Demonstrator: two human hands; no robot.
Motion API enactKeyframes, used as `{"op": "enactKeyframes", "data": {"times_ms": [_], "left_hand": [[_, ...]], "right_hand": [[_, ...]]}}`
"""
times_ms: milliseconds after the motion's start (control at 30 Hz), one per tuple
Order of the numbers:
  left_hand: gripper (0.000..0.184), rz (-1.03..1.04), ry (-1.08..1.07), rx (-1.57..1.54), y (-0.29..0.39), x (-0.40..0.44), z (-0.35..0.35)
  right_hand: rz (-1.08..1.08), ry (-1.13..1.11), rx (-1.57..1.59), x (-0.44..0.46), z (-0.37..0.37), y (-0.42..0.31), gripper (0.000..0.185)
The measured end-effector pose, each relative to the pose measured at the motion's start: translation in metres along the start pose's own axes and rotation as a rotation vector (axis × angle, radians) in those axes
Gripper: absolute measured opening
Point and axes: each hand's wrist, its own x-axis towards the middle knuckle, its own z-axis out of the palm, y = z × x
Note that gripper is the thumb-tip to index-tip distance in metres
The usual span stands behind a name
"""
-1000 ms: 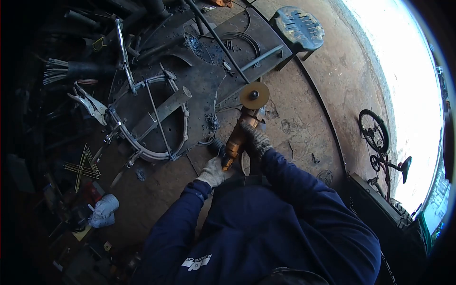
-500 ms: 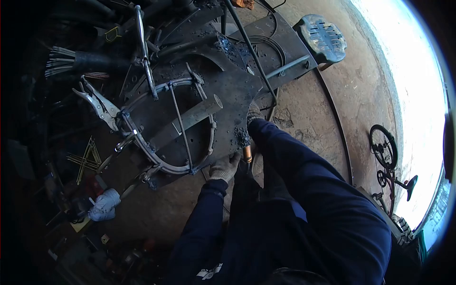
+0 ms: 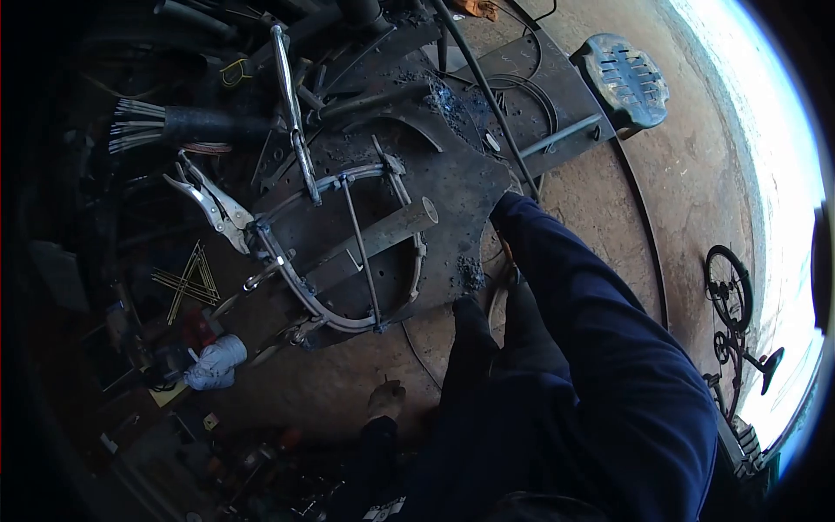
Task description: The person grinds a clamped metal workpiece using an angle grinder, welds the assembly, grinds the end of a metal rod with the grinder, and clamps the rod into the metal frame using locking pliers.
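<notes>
My left hand [image 3: 387, 401], in a pale work glove, hangs low over the floor, apart from the steel table [image 3: 461, 187]. Its fingers look closed, and a small dark tip shows above them; what it is I cannot make out. My right arm [image 3: 574, 270] reaches to the table's curved right edge, where the hand is hidden. A curved metal frame [image 3: 307, 300] with a crossbar [image 3: 361, 244] lies on the table. Locking pliers [image 3: 211, 204] grip its left side, and a long chrome clamp [image 3: 294, 109] sits at its top. A cut pipe [image 3: 404, 224] lies across the frame.
A bundle of rods fills a dark tube [image 3: 209, 123] at the left. Thin brass-coloured rods [image 3: 187, 283] and a white cloth bundle [image 3: 216, 362] are below. A stool [image 3: 622, 78] stands at upper right, and a bicycle [image 3: 731, 304] at far right. Cables cross the floor.
My left hand has left the table's edge and moved down over the floor. My right hand has gone out of sight at the table's edge. The whole view has shifted, moving the scene rightward.
</notes>
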Motion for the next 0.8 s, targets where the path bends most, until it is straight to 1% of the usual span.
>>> {"op": "enactKeyframes", "data": {"times_ms": [133,233,267,333,400,467,500,533,600,667,700,733,767,800], "left_hand": [[0.043,0.02,-0.001,-0.019,0.005,-0.005,-0.004],[0.041,-0.024,0.002,-0.066,0.019,-0.015,-0.018],[0.041,-0.029,0.014,-0.073,0.012,-0.013,-0.014],[0.039,0.071,0.034,-0.043,-0.007,-0.002,-0.005],[0.039,0.118,0.083,-0.056,-0.018,0.0,-0.002],[0.038,0.166,0.126,-0.066,-0.023,-0.003,-0.001],[0.038,0.122,0.109,-0.159,-0.021,-0.009,-0.003],[0.038,0.078,0.091,-0.253,-0.019,-0.013,-0.004],[0.036,0.08,0.076,-0.282,-0.02,-0.019,-0.008],[0.035,0.071,0.053,-0.325,-0.017,-0.036,-0.014],[0.031,-0.009,0.099,-0.418,0.001,-0.056,-0.034],[0.028,-0.098,0.147,-0.515,0.01,-0.071,-0.045],[0.026,-0.063,0.269,-0.623,-0.002,-0.076,-0.043],[0.025,-0.034,0.4,-0.729,-0.019,-0.082,-0.042]], "right_hand": [[-0.004,-0.011,-0.022,-0.006,-0.003,0.0,0.098],[-0.01,-0.027,-0.024,-0.012,-0.005,-0.004,0.1],[-0.011,-0.031,-0.029,-0.015,-0.006,-0.005,0.101],[-0.013,-0.041,-0.039,-0.02,-0.01,-0.007,0.103],[-0.018,-0.036,-0.03,-0.02,-0.01,-0.006,0.104],[0.017,-0.076,-0.064,-0.017,-0.01,-0.001,0.097],[0.015,-0.07,-0.061,-0.017,-0.01,0.001,0.097],[0.012,-0.11,-0.088,-0.017,-0.01,0.004,0.093],[0.004,-0.152,-0.12,-0.022,-0.007,0.012,0.09],[-0.133,-0.047,-0.2,-0.04,-0.001,0.027,0.064],[-0.143,-0.06,-0.214,-0.058,-0.004,0.035,0.064],[-0.129,0.028,-0.097,-0.082,-0.012,0.04,0.071],[-0.119,0.107,0.018,-0.103,-0.016,0.048,0.078],[-0.102,0.101,0.094,-0.109,-0.007,0.072,0.082]]}}
